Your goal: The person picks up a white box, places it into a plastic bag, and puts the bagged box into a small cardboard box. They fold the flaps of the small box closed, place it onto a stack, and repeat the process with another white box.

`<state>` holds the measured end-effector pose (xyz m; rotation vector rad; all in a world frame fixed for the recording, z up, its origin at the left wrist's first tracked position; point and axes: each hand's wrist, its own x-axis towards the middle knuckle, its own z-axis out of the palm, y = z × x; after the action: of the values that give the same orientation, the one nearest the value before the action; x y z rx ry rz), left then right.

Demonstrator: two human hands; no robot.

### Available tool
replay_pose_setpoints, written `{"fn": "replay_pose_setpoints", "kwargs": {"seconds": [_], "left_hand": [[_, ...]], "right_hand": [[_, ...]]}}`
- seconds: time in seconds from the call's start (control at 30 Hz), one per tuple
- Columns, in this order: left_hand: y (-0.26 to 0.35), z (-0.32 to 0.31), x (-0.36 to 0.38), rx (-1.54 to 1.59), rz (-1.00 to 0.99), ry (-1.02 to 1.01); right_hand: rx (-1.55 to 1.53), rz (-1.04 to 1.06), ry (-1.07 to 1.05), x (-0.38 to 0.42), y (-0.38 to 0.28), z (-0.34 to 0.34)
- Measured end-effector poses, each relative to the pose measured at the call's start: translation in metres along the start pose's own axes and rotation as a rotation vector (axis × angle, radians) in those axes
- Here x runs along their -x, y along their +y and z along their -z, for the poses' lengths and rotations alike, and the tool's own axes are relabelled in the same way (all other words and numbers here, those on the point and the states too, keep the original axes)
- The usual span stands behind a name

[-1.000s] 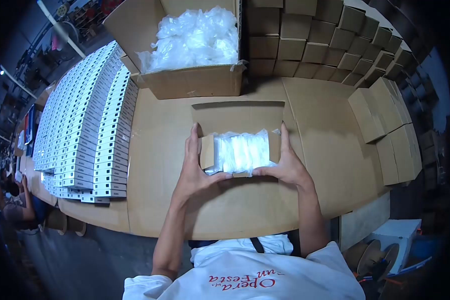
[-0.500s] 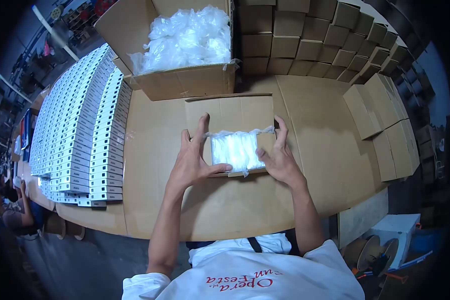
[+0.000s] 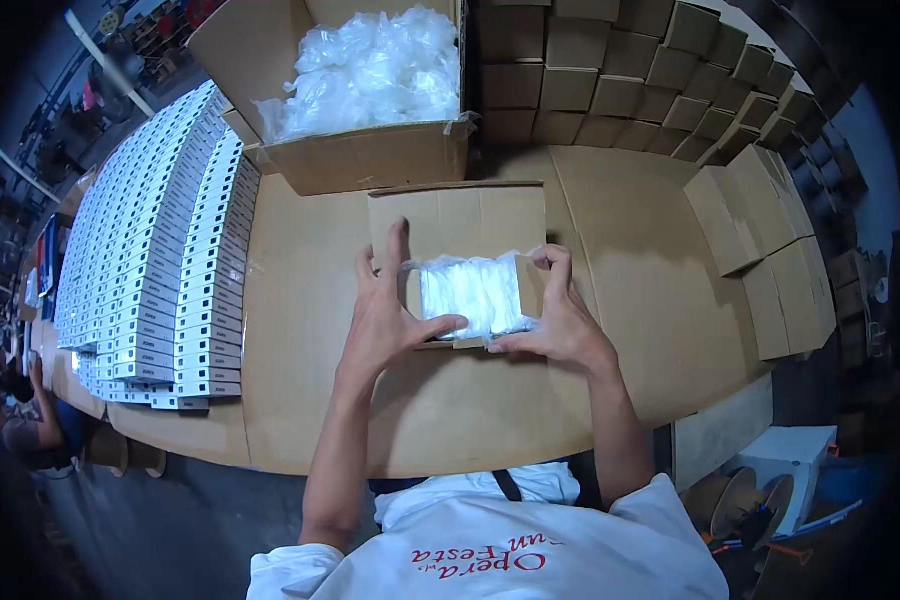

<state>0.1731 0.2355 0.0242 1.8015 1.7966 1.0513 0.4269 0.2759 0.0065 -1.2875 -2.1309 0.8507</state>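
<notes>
A small cardboard box point(image 3: 458, 214) lies with its lid flap folded back on the cardboard-topped table. Clear plastic wrap point(image 3: 473, 297) fills it, over contents I cannot make out. My left hand point(image 3: 381, 318) grips the box's left side, its thumb lying on the wrap near the front edge and its index finger extended up along the flap. At the right side, my right hand point(image 3: 567, 318) holds the box, with bent fingers at the back corner and the thumb pressing the wrap at the front edge.
Stacked white boxes point(image 3: 160, 260) rise on the left. A large open carton point(image 3: 370, 160) behind holds crumpled plastic bags point(image 3: 375, 75). Rows of brown boxes point(image 3: 570, 90) line the back, and more cartons point(image 3: 770, 250) stand at right. Another person point(image 3: 45, 410) is at far left.
My right thumb has moved down and left from the wrap's right side to the front edge. The right fingers have curled more at the back corner. My left hand stays nearly in place.
</notes>
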Motion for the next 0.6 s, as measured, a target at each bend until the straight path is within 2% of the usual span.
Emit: {"fn": "replay_pose_setpoints", "kwargs": {"seconds": [0.1, 0.17, 0.27, 0.4, 0.6], "left_hand": [[0.003, 0.009, 0.011, -0.07, -0.277, 0.362], [0.0, 0.016, 0.038, -0.167, -0.328, 0.437], [0.019, 0.009, 0.065, -0.374, -0.466, 0.189], [0.016, -0.015, 0.076, -0.263, -0.445, 0.195], [0.012, -0.027, 0.084, -0.18, -0.419, 0.158]], "right_hand": [[0.002, -0.004, -0.023, -0.004, 0.002, 0.003], [-0.045, 0.001, -0.027, 0.004, 0.01, 0.001], [-0.125, 0.081, -0.029, 0.004, 0.028, -0.001], [-0.161, 0.015, -0.038, 0.008, 0.018, 0.0], [-0.195, 0.024, -0.009, 0.002, 0.019, 0.001]]}}
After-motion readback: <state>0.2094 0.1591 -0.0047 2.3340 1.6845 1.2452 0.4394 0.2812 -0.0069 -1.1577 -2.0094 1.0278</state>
